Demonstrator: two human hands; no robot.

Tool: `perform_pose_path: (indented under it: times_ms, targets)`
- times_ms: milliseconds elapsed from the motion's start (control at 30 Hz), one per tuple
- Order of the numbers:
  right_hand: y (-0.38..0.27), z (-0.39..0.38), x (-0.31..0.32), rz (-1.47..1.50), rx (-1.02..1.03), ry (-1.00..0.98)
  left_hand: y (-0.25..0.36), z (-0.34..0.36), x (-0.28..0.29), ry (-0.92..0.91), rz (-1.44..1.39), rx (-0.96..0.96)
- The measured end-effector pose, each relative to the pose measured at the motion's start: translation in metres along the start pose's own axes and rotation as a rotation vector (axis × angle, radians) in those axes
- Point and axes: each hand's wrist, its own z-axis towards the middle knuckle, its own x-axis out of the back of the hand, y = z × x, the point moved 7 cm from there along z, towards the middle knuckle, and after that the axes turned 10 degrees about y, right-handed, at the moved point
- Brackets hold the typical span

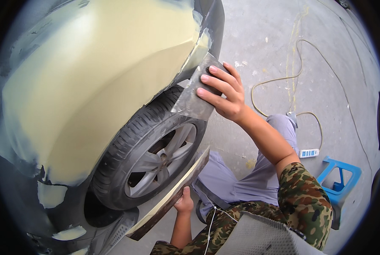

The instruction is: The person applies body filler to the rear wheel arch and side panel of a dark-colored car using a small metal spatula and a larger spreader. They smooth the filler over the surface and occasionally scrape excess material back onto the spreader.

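Observation:
In my right hand (230, 91) is a wide, flat, grey putty spreader (190, 100), its fingers spread across the blade. The spreader is by the edge of a car's wheel arch, above the tyre (128, 140); whether its edge touches the panel I cannot tell. Pale yellow filler (96, 80) covers most of the curved dark car panel (11, 178), smooth in the middle and patchy at its borders. Low down, my left hand (183, 202) grips a long, tilted mixing board (164, 204) with yellow filler along its upper face.
The silver alloy wheel (162, 161) stands close to my legs. On the grey concrete floor (258, 34) a yellowish cable (298, 63) loops toward a white power strip (309, 153). A blue plastic stool (338, 178) is at the right.

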Motion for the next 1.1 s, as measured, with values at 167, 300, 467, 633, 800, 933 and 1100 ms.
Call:
perform_pose_path:
  times_ms: [167,300,467,633,800,933,1100]
  targets:
    - [-0.002,0.0,0.044,0.507,-0.476,-0.18,0.022,0.0,-0.015,-0.062,-0.125,-0.085]
    - [-0.029,-0.017,0.061,1.154,-0.977,-0.431,0.048,0.004,-0.039,-0.109,-0.463,-0.129]
    - [-0.046,-0.013,0.088,1.465,-0.951,-0.661,0.069,0.011,-0.065,-0.236,-0.724,-0.018]
    - [-0.019,-0.014,0.098,1.216,-0.805,-1.127,0.078,-0.002,-0.06,-0.152,-0.763,-0.043]
    - [0.02,0.03,0.083,0.475,-0.334,-0.715,0.076,-0.013,-0.041,0.021,-0.675,-0.128]
    - [0.005,0.057,0.052,0.055,0.061,-0.414,0.075,-0.018,-0.037,0.077,-0.593,-0.2]
    - [-0.006,0.066,0.018,0.048,0.153,-0.327,0.072,-0.024,-0.033,0.129,-0.504,-0.284]
